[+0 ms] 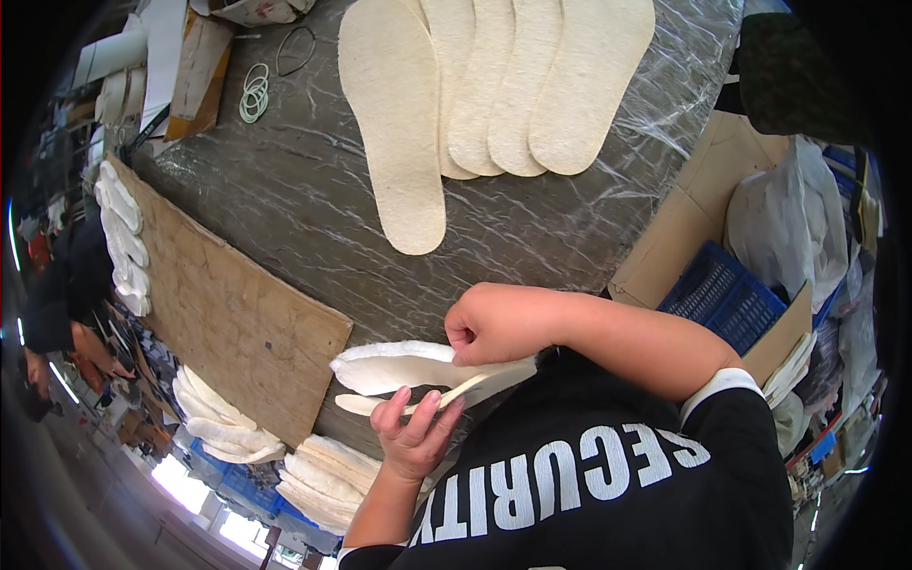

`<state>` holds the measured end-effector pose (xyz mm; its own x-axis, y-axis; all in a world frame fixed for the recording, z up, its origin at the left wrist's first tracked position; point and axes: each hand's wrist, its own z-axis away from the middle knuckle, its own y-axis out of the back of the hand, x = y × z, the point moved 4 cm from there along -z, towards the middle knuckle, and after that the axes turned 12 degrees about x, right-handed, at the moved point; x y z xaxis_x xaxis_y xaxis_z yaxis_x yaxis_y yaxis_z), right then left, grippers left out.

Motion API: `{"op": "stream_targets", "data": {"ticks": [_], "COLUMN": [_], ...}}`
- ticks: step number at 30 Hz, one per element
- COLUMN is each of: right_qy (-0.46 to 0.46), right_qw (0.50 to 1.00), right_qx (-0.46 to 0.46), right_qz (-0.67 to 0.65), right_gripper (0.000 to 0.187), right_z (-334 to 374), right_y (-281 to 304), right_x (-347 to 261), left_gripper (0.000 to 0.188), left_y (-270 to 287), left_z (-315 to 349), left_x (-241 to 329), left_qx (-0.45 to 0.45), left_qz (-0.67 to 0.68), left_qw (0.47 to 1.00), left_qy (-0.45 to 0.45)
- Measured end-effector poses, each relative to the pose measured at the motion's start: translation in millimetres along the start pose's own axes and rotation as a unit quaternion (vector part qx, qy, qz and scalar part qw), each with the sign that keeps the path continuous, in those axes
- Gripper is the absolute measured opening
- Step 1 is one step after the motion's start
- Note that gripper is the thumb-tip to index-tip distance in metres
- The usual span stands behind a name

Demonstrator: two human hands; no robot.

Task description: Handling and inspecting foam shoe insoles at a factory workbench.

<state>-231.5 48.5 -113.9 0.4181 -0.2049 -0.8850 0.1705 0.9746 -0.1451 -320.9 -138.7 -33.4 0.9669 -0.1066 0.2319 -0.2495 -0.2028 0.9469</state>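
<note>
Left hand (414, 439): white two-layered insole (382, 373) grasped from below, lower centre of frame. Right hand (489, 325): clenched at upper edge; pinch cannot be confirmed. Insole's long axis: set left to right, between both hands. Cream insoles (484, 104): fanned, upper centre.

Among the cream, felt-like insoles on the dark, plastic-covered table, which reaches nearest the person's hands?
The leftmost insole: its narrow end extends well past the others' lower ends, toward the right hand.

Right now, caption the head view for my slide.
Left hand and right hand hold pale insole pieces; cream insoles lie on the table.
</note>
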Motion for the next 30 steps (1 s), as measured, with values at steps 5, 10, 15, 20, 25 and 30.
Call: {"op": "stream_targets", "data": {"ticks": [5, 10, 15, 20, 25, 30], "right_qy": [0.002, -0.016, -0.039, -0.119, -0.091, -0.062], "right_qw": [0.998, 0.996, 0.994, 0.931, 0.972, 0.985], "right_qx": [0.056, 0.088, 0.082, 0.087, 0.048, 0.05], "right_qz": [0.035, -0.004, -0.053, -0.333, -0.213, -0.156], "right_gripper": [0.021, 0.02, 0.021, 0.032, 0.03, 0.023], "right_z": [-3, -2, 0, 8, 37, 44], "right_y": [3, 4, 3, -6, 8, 12], "right_x": [9, 13, 19, 27, 26, 25], "left_gripper": [0.029, 0.039, 0.037, 0.038, 0.033, 0.028], "left_y": [5, 11, 9, 3, 5, 2], "left_z": [3, 10, 9, 4, -1, 0], "left_x": [1, 5, 4, 0, 1, 4], "left_qx": [0.021, 0.025, 0.058, 0.074, 0.08, 0.067], "left_qz": [0.003, 0.008, 0.005, 0.006, 0.002, 0.012], "left_qw": [1.0, 0.998, 0.998, 0.997, 0.996, 0.996], "left_qy": [-0.01, -0.052, -0.017, 0.016, -0.028, -0.052]}}
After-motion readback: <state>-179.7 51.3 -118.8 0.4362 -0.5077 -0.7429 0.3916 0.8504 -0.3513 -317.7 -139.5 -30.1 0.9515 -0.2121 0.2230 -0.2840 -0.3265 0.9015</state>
